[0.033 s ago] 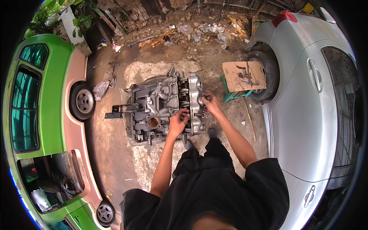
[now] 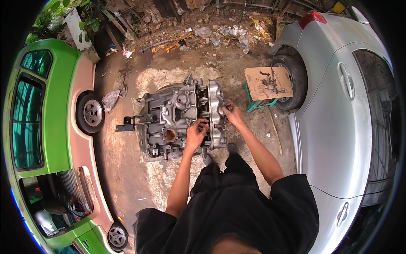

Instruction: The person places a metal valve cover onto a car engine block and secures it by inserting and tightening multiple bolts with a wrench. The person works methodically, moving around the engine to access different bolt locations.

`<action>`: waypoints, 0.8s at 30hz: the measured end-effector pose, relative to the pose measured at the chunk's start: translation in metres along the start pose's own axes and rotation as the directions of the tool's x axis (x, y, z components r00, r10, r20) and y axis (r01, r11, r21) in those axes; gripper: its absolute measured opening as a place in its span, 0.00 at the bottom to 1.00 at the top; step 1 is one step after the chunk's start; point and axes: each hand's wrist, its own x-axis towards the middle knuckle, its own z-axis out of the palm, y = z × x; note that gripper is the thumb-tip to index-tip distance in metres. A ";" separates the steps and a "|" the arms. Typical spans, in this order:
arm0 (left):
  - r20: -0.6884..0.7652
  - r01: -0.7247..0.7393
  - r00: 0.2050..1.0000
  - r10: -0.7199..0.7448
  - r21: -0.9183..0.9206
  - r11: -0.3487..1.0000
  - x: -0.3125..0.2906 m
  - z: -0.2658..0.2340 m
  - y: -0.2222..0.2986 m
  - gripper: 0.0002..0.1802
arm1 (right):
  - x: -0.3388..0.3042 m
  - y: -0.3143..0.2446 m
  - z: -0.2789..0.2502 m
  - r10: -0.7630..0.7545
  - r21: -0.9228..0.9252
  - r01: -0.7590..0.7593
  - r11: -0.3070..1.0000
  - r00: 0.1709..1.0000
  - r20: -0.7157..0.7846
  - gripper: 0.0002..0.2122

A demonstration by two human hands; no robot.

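A greasy engine point(image 2: 169, 114) lies on the ground in front of me. Along its right side runs a silvery, ribbed valve cover point(image 2: 216, 101), with a dark gap between it and the rest of the engine. At the near end of that gap is my left hand point(image 2: 196, 134), its fingers curled together. Whatever they pinch, if anything, is too small to make out. My right hand point(image 2: 232, 114) is closed at the cover's outer right edge, thumb and fingers bent against it. Its fingertips are partly hidden.
A green stool point(image 2: 252, 103) topped with cardboard point(image 2: 255, 78) carries several hand tools. Beside it stands a silver car point(image 2: 327, 127); a green and pink vehicle point(image 2: 59, 106) is at left. A metal bracket point(image 2: 127, 127) sticks out left of the engine. Litter point(image 2: 234, 31) lies behind.
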 end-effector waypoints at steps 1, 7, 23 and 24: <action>-0.012 -0.036 0.999 0.037 0.063 0.997 0.004 -0.003 0.000 0.11 | -0.002 0.002 0.002 -0.011 -0.002 0.011 1.000 1.000 -0.017 0.22; -0.049 -0.060 0.997 0.066 0.113 0.992 0.021 -0.016 0.001 0.10 | -0.001 0.006 0.007 0.037 -0.003 -0.037 0.999 0.999 -0.005 0.18; -0.107 -0.059 0.990 0.087 0.240 0.969 0.042 -0.013 -0.008 0.10 | 0.023 0.034 0.020 -0.103 -0.210 0.094 0.973 0.994 -0.033 0.20; -0.099 -0.038 0.993 0.061 0.221 0.975 0.043 -0.013 -0.009 0.10 | 0.024 0.033 0.020 -0.100 -0.199 0.090 0.976 0.994 -0.041 0.20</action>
